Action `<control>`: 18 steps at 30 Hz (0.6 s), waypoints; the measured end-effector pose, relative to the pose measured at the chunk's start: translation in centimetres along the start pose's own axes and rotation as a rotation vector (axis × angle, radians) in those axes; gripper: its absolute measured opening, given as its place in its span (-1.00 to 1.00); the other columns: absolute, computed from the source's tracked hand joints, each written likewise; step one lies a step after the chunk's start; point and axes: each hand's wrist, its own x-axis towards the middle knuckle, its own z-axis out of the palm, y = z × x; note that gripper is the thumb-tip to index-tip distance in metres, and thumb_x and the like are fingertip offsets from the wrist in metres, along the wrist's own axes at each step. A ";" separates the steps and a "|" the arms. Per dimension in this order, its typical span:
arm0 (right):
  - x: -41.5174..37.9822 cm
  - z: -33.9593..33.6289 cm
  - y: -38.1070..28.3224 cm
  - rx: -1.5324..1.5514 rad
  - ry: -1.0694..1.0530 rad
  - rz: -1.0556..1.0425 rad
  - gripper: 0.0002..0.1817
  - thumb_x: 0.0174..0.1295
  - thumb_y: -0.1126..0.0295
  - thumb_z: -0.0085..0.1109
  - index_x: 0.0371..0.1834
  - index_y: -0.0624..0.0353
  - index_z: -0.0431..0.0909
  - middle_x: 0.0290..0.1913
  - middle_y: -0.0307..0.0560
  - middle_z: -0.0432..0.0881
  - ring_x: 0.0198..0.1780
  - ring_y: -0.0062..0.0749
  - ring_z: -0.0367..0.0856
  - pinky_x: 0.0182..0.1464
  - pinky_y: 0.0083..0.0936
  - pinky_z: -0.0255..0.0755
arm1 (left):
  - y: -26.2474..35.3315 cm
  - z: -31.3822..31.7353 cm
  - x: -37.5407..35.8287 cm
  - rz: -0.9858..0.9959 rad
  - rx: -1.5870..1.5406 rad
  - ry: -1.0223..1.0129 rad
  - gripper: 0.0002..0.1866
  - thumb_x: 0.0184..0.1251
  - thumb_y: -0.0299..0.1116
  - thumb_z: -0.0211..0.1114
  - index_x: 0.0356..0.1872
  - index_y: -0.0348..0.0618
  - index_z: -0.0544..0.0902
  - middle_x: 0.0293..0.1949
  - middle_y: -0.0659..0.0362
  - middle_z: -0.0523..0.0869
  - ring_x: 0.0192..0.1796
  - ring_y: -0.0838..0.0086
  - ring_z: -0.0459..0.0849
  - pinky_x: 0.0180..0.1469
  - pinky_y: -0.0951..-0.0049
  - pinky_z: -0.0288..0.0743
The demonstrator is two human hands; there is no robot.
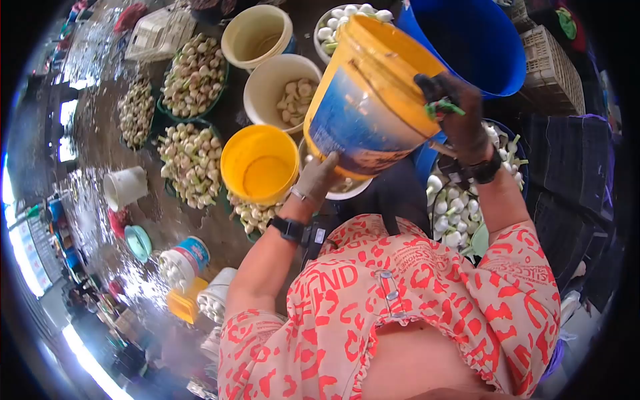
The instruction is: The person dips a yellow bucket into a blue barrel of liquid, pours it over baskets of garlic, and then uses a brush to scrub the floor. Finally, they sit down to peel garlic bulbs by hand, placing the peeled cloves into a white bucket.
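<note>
A yellow bucket (373, 113) with a blue printed side is held tilted in front of me, between both hands. My right hand (463, 117), in a dark glove, is closed at its upper right edge, with a bit of green at the fingers. My left hand (317, 177), gloved too, grips its lower left edge, thumb on the printed side. Whatever is inside the bucket is hidden. Just left of it stands an open yellow bucket (260, 163). A cream bucket (280, 93) behind holds pale pieces. Beside my right forearm lie white bulbs with stems (457, 213).
A large blue tub (467, 43) and a plastic crate (550, 70) stand at the back right. Heaped baskets of bulbs (193, 77) line the left. A white bucket (125, 188) lies tipped on the wet floor (87, 220). Another cream bucket (257, 37) stands farther back.
</note>
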 end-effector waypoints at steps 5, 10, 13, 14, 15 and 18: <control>-6.2 6.5 -0.6 -0.074 -0.166 0.154 -0.84 0.20 0.38 0.20 -0.47 0.21 0.51 -0.59 0.04 0.38 -0.61 -0.27 0.31 -0.55 -0.43 0.23 | -3.8 -4.2 -11.4 -0.231 -0.080 0.170 -0.45 0.28 -0.01 0.18 0.18 -0.10 0.35 0.00 0.15 0.60 -0.07 0.38 0.61 0.00 0.31 0.52; -11.1 10.5 6.0 0.312 -0.249 0.364 -0.86 0.21 0.38 0.12 -0.44 0.21 0.52 -0.51 -0.22 0.52 -0.48 -0.55 0.35 -0.40 -0.52 0.29 | -6.3 -4.4 -17.3 -0.348 -0.147 0.179 -0.61 0.33 -0.15 0.14 0.09 -0.08 0.39 -0.03 0.16 0.58 -0.15 0.45 0.62 -0.11 0.39 0.55; -12.1 11.9 9.3 0.489 -0.326 0.492 -0.86 0.17 0.40 0.17 -0.28 0.22 0.61 -0.36 -0.44 0.57 -0.34 -0.72 0.38 -0.27 -0.62 0.35 | -7.5 -2.8 -18.9 -0.349 -0.189 0.260 -0.63 0.33 -0.24 0.13 0.10 -0.10 0.37 -0.02 0.16 0.56 -0.15 0.46 0.62 -0.10 0.43 0.54; -12.5 12.3 10.8 0.427 -0.306 0.575 -0.83 0.18 0.40 0.17 -0.20 0.20 0.63 -0.34 -0.41 0.59 -0.32 -0.70 0.41 -0.25 -0.61 0.37 | -7.2 -1.9 -19.0 -0.321 -0.208 0.246 -0.62 0.30 -0.28 0.15 0.11 -0.12 0.36 -0.07 0.16 0.56 -0.15 0.50 0.60 -0.09 0.45 0.54; -13.5 13.1 11.9 0.366 -0.282 0.659 -0.78 0.20 0.39 0.17 -0.13 0.18 0.64 -0.32 -0.38 0.60 -0.30 -0.68 0.45 -0.22 -0.60 0.38 | -7.0 -1.7 -19.7 -0.303 -0.232 0.276 -0.62 0.30 -0.28 0.15 0.11 -0.12 0.36 -0.07 0.16 0.56 -0.15 0.50 0.60 -0.09 0.45 0.54; -15.8 13.6 15.2 -0.050 -0.411 0.472 -0.72 0.29 0.37 0.04 0.01 0.18 0.59 -0.20 -0.25 0.66 -0.23 -0.62 0.56 -0.21 -0.52 0.46 | -6.7 -1.5 -21.7 -0.087 -0.074 0.218 -0.53 0.23 -0.30 0.22 0.15 -0.16 0.35 -0.17 0.18 0.56 -0.13 0.56 0.56 -0.06 0.50 0.51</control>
